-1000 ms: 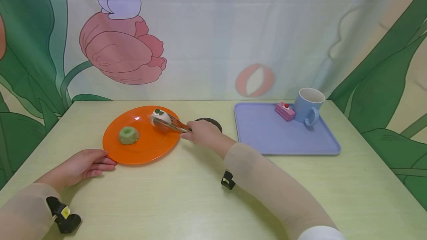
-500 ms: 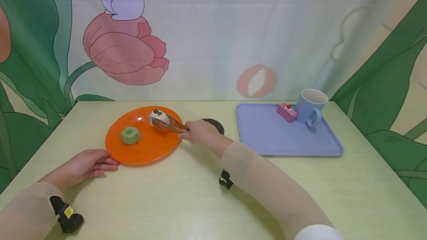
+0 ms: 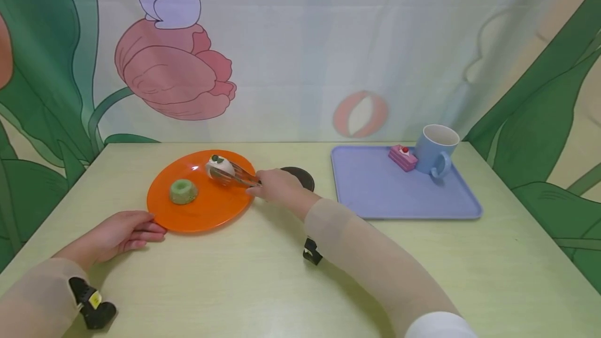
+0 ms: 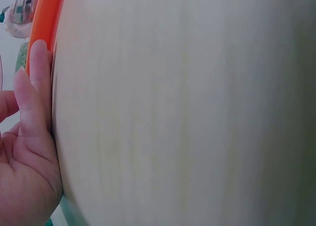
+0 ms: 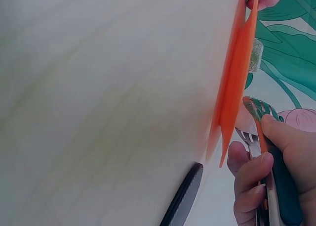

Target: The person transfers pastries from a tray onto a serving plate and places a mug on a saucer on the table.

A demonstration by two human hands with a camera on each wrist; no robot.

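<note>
My left hand pinches the near-left rim of an orange plate, thumb at the edge and fingers under it. On the plate's left part sits a small green ring-shaped cake. My right hand grips metal tongs with fork-like ends and dark handles. Their tips close around a round white dessert with green bits on top, over the plate's far right part. In the right wrist view the tongs' prongs and my fingers mostly hide that dessert.
Behind my right hand lies a dark round dish, partly covered. To the right is a lavender tray bearing a pink cake slice with a red topping and a light-blue mug. A printed curtain hangs behind the table.
My right hand has shifted slightly left, taking the tongs and the white dessert further over the plate. The left hand stays at the plate's rim.
</note>
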